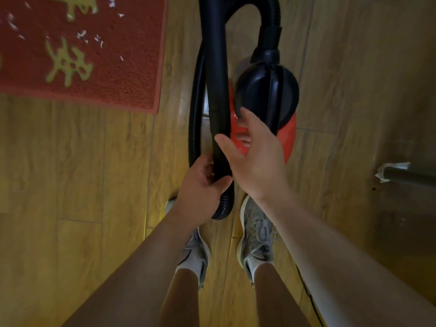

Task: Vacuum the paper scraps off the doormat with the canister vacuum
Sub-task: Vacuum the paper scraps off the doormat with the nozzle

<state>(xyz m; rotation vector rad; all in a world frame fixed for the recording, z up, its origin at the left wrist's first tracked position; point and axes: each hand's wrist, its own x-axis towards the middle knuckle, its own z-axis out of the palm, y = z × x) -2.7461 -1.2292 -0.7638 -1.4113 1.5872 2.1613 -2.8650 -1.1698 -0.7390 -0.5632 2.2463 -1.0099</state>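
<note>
our left hand point(200, 185) has its fingers curled round the low end of the black wand point(215, 79), thumb point(223, 182) laid across the front. the other fingertips are hidden behind the tube. our right hand point(254, 159) holds nothing: fingers point(247, 119) relaxed & loosely spread, back toward the cam. its thumb tip sits just beside the wand, can't tell if it touches. the long fingers point to 12 o'clock, tips near the black lid's rim.

canister vacuum point(266, 95): round black top w/ a raised ridge across it, glossy red-orange body below, partly covered by the right hand. it stands on the floor at 12-1 o'clock from the hands. the ribbed black hose point(194, 109) leaves a collar on the canister, arcs over near the top edge, passes behind the wand, runs down its left side & loops under the left hand. the wand's far end is cut off at 12, so no nozzle in view.

doormat point(132, 74): red, coarse, yellowish characters, at 10-11 o'clock, well apart from the hands, only one corner in view. white paper scraps point(82, 36) lie scattered on it, small & blurred.

at 6 o'clock, two grey-white shoes point(256, 232) on the yellow wood-look floor point(94, 185). thin dark cord point(309, 296) at 5. at 3, a dark bar point(410, 177) w/ a torn white bit on its end, in shadow & hard to make out.
</note>
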